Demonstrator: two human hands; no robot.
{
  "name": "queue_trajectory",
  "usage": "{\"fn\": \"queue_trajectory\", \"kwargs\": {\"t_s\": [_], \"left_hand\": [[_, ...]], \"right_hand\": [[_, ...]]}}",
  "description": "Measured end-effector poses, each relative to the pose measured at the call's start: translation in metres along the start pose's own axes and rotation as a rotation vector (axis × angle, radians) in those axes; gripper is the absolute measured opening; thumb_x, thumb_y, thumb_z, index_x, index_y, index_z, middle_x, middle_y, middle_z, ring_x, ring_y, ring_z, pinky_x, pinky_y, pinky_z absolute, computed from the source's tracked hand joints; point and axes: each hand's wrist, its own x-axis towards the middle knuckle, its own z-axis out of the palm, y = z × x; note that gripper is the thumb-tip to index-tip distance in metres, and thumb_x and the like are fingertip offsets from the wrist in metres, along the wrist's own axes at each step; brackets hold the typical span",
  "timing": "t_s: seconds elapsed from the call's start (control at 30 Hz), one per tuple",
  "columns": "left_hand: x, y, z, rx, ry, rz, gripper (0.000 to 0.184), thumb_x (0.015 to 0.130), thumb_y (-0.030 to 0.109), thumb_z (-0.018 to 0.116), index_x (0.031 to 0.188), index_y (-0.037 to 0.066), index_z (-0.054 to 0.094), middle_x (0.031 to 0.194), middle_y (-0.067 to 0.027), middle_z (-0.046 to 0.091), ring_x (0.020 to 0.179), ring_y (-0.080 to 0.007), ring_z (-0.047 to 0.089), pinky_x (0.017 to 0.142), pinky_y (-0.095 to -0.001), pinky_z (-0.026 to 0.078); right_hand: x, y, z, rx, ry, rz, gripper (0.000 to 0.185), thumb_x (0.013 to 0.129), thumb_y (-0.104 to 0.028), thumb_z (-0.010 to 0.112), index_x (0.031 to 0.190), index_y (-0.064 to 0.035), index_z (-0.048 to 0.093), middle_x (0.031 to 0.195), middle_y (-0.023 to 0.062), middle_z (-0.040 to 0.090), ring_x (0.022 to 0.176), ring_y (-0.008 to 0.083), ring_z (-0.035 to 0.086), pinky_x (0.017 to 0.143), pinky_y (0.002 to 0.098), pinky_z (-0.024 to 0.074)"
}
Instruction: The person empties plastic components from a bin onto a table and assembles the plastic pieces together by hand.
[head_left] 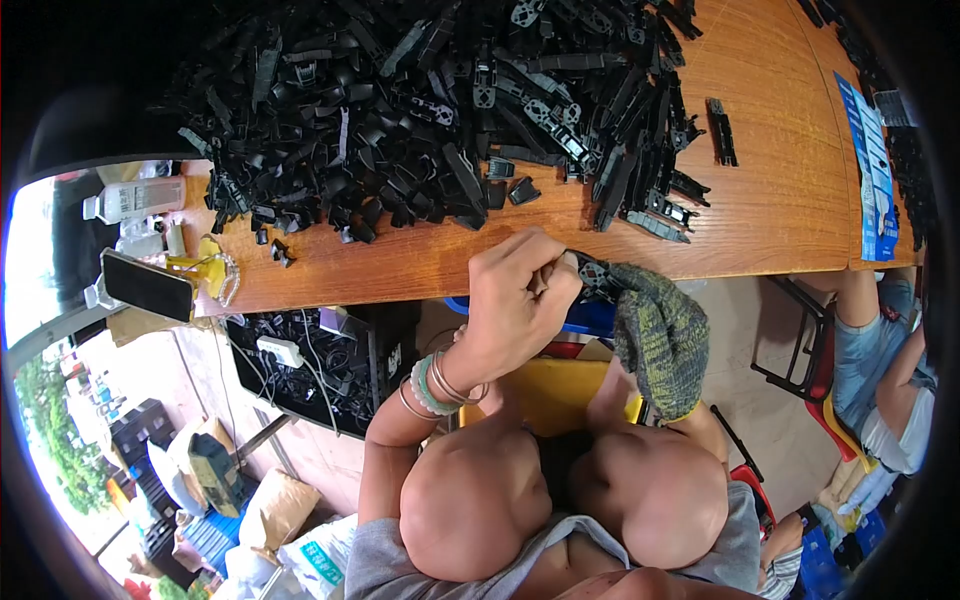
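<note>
Just in front of the table edge, my bare left hand [520, 295], with bracelets at the wrist, is closed with its fingertips at the left end of a small black plastic part [597, 278]. My right hand [662, 345], in a grey and yellow knitted glove, grips the same part from the right. Its middle shows between the hands; the fingers hide both ends. Beyond them a large pile of black plastic parts [370, 120] covers the left and middle of the wooden table [770, 215]. A separate black strip [721, 132] lies right of the pile.
A phone [148, 284] on a yellow stand [212, 265] and a plastic bottle [140, 199] stand at left. Below is a bin of black parts [290, 375] with a white power strip [281, 351]. A blue packet [868, 170] lies at right, near another seated person [880, 350].
</note>
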Motion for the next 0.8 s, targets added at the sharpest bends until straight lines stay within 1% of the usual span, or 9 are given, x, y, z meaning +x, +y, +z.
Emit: {"fn": "queue_trajectory", "kwargs": {"t_s": [0.1, 0.3, 0.43, 0.5, 0.53, 0.6, 0.67, 0.7, 0.8], "left_hand": [[0.001, 0.0, 0.0, 0.035, -0.068, 0.059, 0.014, 0.08, 0.001, 0.053, 0.067, -0.004, 0.049, 0.056, -0.0093, 0.042, 0.046, -0.0147, 0.04, 0.045, -0.0301, 0.033], [-0.006, 0.01, 0.016, -0.033, -0.045, -0.182, 0.034, 0.095, 0.016, 0.04, 0.066, -0.003, 0.044, 0.054, -0.0164, 0.039, 0.046, -0.0333, 0.039, 0.046, -0.0381, 0.033], [-0.01, 0.005, 0.024, -0.04, -0.012, -0.03, 0.032, 0.093, 0.015, 0.045, 0.066, -0.002, 0.044, 0.055, -0.0153, 0.041, 0.046, -0.0327, 0.042, 0.046, -0.0374, 0.035], [-0.005, 0.001, 0.019, 0.057, -0.096, 0.031, 0.026, 0.091, 0.013, 0.048, 0.07, -0.002, 0.047, 0.056, -0.0127, 0.041, 0.047, -0.026, 0.041, 0.047, -0.034, 0.034], [-0.002, -0.001, 0.019, 0.154, -0.174, 0.092, 0.02, 0.09, 0.011, 0.05, 0.073, -0.001, 0.05, 0.058, -0.0101, 0.04, 0.049, -0.0193, 0.039, 0.048, -0.0307, 0.034], [0.006, -0.001, 0.026, 0.181, -0.124, 0.12, 0.01, 0.083, 0.007, 0.059, 0.078, 0.001, 0.053, 0.063, -0.0092, 0.043, 0.05, -0.0204, 0.044, 0.049, -0.0305, 0.038], [0.018, -0.004, 0.032, 0.456, -0.042, 0.494, 0.014, 0.076, 0.006, 0.065, 0.086, 0.003, 0.056, 0.07, -0.0079, 0.046, 0.053, -0.0195, 0.048, 0.049, -0.0317, 0.042], [0.021, -0.001, 0.033, 0.617, -0.106, 0.573, 0.025, 0.07, 0.006, 0.066, 0.093, 0.003, 0.058, 0.076, -0.0067, 0.047, 0.057, -0.0187, 0.051, 0.05, -0.0313, 0.042], [0.031, -0.001, 0.041, 0.826, -0.235, 0.63, 0.03, 0.067, 0.007, 0.066, 0.095, 0.002, 0.057, 0.078, -0.0065, 0.045, 0.061, -0.0187, 0.052, 0.051, -0.0289, 0.042]], "right_hand": [[0.003, -0.003, 0.005, 0.016, 0.069, -0.113, 0.026, 0.091, -0.018, 0.05, 0.108, -0.0006, 0.06, 0.075, 0.0076, 0.062, 0.056, 0.0107, 0.054, 0.053, 0.0248, 0.0439], [0.002, 0.0, 0.014, -0.115, 0.068, -0.143, 0.02, 0.089, -0.009, 0.05, 0.104, 0.001, 0.059, 0.095, 0.0155, 0.064, 0.082, 0.0275, 0.061, 0.073, 0.0334, 0.0472], [0.0, 0.003, 0.005, -0.149, 0.042, -0.096, 0.019, 0.088, -0.007, 0.05, 0.104, 0.0003, 0.059, 0.095, 0.0148, 0.063, 0.082, 0.0276, 0.06, 0.071, 0.0325, 0.0482], [0.006, 0.015, -0.006, -0.476, 0.01, -0.585, 0.022, 0.087, -0.008, 0.053, 0.107, 0.0002, 0.058, 0.094, 0.0139, 0.064, 0.078, 0.0234, 0.062, 0.068, 0.0315, 0.049], [0.005, 0.013, -0.013, -0.478, 0.014, -0.583, 0.022, 0.087, -0.008, 0.053, 0.107, 0.0002, 0.058, 0.094, 0.0139, 0.064, 0.078, 0.0234, 0.062, 0.068, 0.0315, 0.049], [0.005, -0.014, -0.025, 0.088, -0.284, 0.211, 0.026, 0.085, -0.008, 0.058, 0.109, 0.0005, 0.057, 0.095, 0.0124, 0.064, 0.074, 0.0181, 0.062, 0.066, 0.03, 0.0497], [0.004, -0.005, -0.026, 0.167, -0.251, 0.259, 0.027, 0.083, -0.01, 0.061, 0.108, 0.0006, 0.059, 0.093, 0.0111, 0.066, 0.071, 0.0141, 0.062, 0.066, 0.0282, 0.0497], [0.004, -0.004, -0.027, 0.133, -0.195, 0.294, 0.025, 0.083, -0.01, 0.062, 0.105, 0.0007, 0.06, 0.091, 0.0111, 0.066, 0.072, 0.0139, 0.062, 0.065, 0.0278, 0.0495], [0.004, 0.0, -0.029, 0.013, -0.113, 0.277, 0.02, 0.083, -0.011, 0.061, 0.099, 0.0013, 0.063, 0.083, 0.0114, 0.067, 0.07, 0.0136, 0.063, 0.063, 0.0275, 0.049]]}}
